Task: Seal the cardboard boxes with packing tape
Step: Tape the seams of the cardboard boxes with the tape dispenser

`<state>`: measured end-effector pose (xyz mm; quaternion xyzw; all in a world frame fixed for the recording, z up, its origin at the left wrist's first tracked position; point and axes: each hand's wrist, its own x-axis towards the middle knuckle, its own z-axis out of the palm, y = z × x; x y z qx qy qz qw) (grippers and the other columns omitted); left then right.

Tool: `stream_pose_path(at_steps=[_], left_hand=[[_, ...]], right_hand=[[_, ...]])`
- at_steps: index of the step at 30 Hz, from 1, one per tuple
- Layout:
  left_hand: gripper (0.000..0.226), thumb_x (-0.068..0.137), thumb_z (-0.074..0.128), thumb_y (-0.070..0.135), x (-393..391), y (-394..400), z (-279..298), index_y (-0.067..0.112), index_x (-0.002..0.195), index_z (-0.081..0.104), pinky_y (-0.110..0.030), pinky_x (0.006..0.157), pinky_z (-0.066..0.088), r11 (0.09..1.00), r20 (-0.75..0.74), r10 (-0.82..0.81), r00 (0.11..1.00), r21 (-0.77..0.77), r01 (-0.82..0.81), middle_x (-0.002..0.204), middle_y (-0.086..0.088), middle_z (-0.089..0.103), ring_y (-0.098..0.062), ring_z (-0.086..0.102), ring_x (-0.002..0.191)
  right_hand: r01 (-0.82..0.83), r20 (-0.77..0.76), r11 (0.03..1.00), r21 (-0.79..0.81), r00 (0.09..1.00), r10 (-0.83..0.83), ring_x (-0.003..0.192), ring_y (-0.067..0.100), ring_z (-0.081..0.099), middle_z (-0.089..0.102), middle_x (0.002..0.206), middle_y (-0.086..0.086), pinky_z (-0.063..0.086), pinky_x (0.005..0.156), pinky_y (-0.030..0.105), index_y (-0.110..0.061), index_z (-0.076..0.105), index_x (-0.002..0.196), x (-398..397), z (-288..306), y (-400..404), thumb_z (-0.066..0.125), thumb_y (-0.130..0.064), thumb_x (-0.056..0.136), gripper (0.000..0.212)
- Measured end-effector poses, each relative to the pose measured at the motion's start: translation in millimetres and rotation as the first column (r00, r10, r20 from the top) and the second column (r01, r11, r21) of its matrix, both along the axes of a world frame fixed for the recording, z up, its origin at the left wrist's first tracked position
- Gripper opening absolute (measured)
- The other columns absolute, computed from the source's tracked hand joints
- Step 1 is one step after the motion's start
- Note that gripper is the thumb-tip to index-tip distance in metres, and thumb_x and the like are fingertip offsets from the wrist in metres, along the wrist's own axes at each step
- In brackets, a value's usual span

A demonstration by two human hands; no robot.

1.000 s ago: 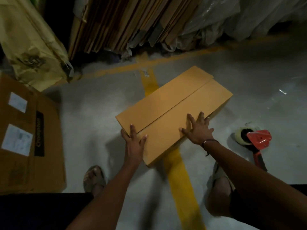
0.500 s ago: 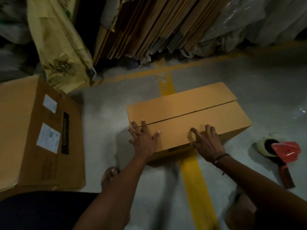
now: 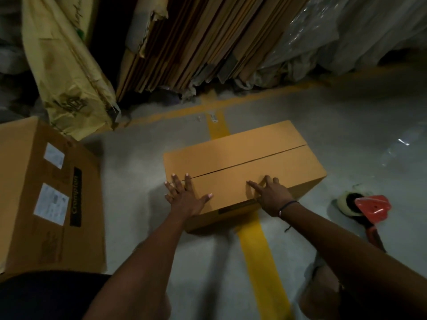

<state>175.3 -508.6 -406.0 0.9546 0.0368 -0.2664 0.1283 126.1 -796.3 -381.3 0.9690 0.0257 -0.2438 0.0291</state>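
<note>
Resting on a grey concrete floor (image 3: 138,181), across a painted yellow line (image 3: 256,250), a closed cardboard box (image 3: 242,162) is seen from above, its two top flaps meeting along a dark, untaped seam (image 3: 249,161). The box is judged stiff on its faces but springy at the flaps, and light enough to be slid by hand; it is best steadied by flat pressure on the near flap, close to the seam. A larger labelled carton (image 3: 46,192) stands to the left. The left hand (image 3: 184,195) is laid flat on the near left corner, fingers spread and straight, gripping nothing. The right hand (image 3: 270,192) is pressed on the near flap with fingers extended and slightly bent, also holding nothing. A red tape dispenser (image 3: 365,206) lies untouched on the floor, near the box's right end.
</note>
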Motion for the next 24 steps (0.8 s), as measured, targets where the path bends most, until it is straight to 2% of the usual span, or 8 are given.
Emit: stream_pose_path(at_steps=[2,5,7,9,13,17,20,24], left_hand=[[0.121,0.085,0.048,0.085,3,-9,13,0.019,0.163,-0.018,-0.074,0.117,0.001,0.998,-0.014,-0.01,1.0,0.07,0.011,0.163,-0.023,-0.033,-0.054,-0.025,0.149],[0.11,0.088,0.064,0.052,6,-39,46,0.003,0.163,0.001,-0.075,0.118,0.004,0.988,-0.044,-0.059,0.997,0.141,0.065,0.165,-0.032,-0.017,-0.057,-0.012,0.151],[0.095,0.086,0.063,0.035,3,-70,67,0.001,0.16,0.015,-0.071,0.119,0.006,0.981,0.008,-0.155,0.988,0.121,0.153,0.167,-0.032,-0.004,-0.055,-0.002,0.152],[0.081,0.087,0.059,0.03,-3,-106,80,0.002,0.156,0.027,-0.066,0.12,0.016,0.966,0.112,-0.255,0.96,0.081,0.247,0.165,-0.028,0.012,-0.051,0.012,0.151],[0.056,0.09,0.056,0.023,-19,-190,92,0.004,0.141,0.042,-0.057,0.109,0.035,0.907,0.265,-0.393,0.881,-0.047,0.418,0.148,-0.023,0.034,-0.044,0.039,0.132],[0.037,0.091,0.057,0.02,-35,-274,80,0.009,0.126,0.05,-0.052,0.101,0.044,0.808,0.37,-0.488,0.791,-0.153,0.569,0.133,-0.016,0.043,-0.039,0.048,0.118],[0.032,0.092,0.057,0.022,-49,-333,60,0.012,0.122,0.051,-0.049,0.094,0.046,0.731,0.385,-0.554,0.738,-0.199,0.652,0.128,-0.013,0.045,-0.037,0.05,0.112],[0.033,0.093,0.058,0.023,-65,-393,23,0.015,0.124,0.051,-0.045,0.092,0.048,0.661,0.352,-0.625,0.697,-0.237,0.712,0.128,-0.01,0.045,-0.031,0.053,0.105]], right_hand=[[0.07,-0.018,0.987,0.142,0.997,-0.069,0.129,0.038,0.045,0.034,0.153,0.018,0.05,0.099,0.048,-0.039,0.01,0.163,3,17,-14,0.036,-0.039,0.109,0.06],[0.181,0.021,0.94,0.289,0.981,-0.195,0.132,0.037,0.049,0.043,0.154,0.017,0.045,0.108,0.046,-0.032,0.019,0.163,-8,40,-43,0.039,-0.035,0.109,0.058],[0.242,0.026,0.917,0.318,0.964,-0.264,0.135,0.037,0.048,0.043,0.156,0.016,0.043,0.11,0.046,-0.029,0.024,0.162,-22,52,-68,0.043,-0.035,0.108,0.058],[0.308,0.025,0.891,0.334,0.942,-0.335,0.131,0.037,0.05,0.046,0.152,0.016,0.045,0.106,0.046,-0.025,0.028,0.16,-37,60,-96,0.046,-0.038,0.107,0.057],[0.455,0.046,0.809,0.372,0.862,-0.505,0.131,0.038,0.051,0.052,0.145,0.02,0.043,0.106,0.043,-0.018,0.035,0.155,-76,66,-155,0.049,-0.044,0.106,0.058],[0.633,0.0,0.666,0.395,0.725,-0.689,0.128,0.04,0.055,0.057,0.139,0.024,0.043,0.105,0.043,-0.009,0.041,0.149,-117,44,-217,0.048,-0.05,0.103,0.062],[0.738,-0.036,0.484,0.47,0.564,-0.825,0.122,0.044,0.058,0.06,0.131,0.03,0.043,0.1,0.042,-0.001,0.053,0.133,-145,13,-258,0.051,-0.051,0.097,0.062],[0.855,-0.126,0.275,0.44,0.362,-0.924,0.127,0.045,0.054,0.056,0.138,0.033,0.042,0.099,0.041,0.003,0.043,0.144,-168,-36,-301,0.054,-0.047,0.104,0.064]])
